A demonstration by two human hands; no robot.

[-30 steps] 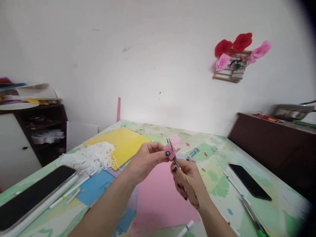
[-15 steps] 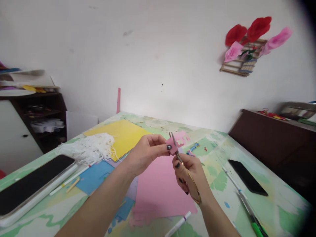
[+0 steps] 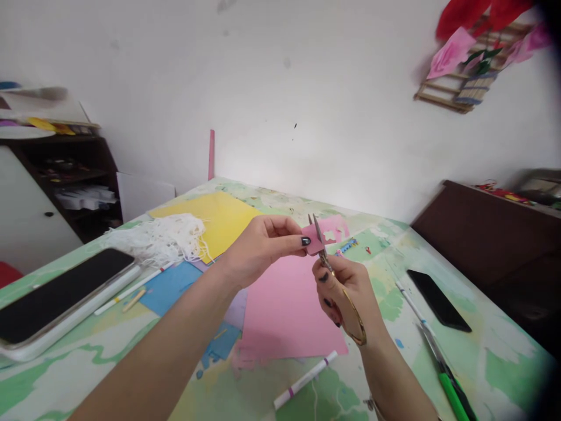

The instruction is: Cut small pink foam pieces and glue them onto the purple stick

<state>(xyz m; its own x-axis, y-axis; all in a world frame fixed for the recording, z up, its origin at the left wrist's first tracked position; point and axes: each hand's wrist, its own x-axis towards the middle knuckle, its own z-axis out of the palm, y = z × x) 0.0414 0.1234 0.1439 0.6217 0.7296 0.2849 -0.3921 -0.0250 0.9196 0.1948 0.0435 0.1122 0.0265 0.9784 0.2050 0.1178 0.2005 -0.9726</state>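
A small piece of pink paper is pinched between the thumb and fingers of my left hand. My right hand is closed around gold-handled scissors, whose blades point up and stand slightly apart at the paper's right side. I cannot tell whether the paper lies between the blades. Just behind the blades, a pink paper scrap with cut-out holes lies on the table. Below both hands rests a larger pink sheet.
White yarn partly covers a yellow sheet. Blue paper lies left. A large phone-like device is at far left, a black phone at right. Green-handled scissors and a white marker lie near the front.
The camera view has tilted down, so the table sits higher in the picture. Both hands keep their grips on the pink paper and the scissors, nearly unchanged in pose.
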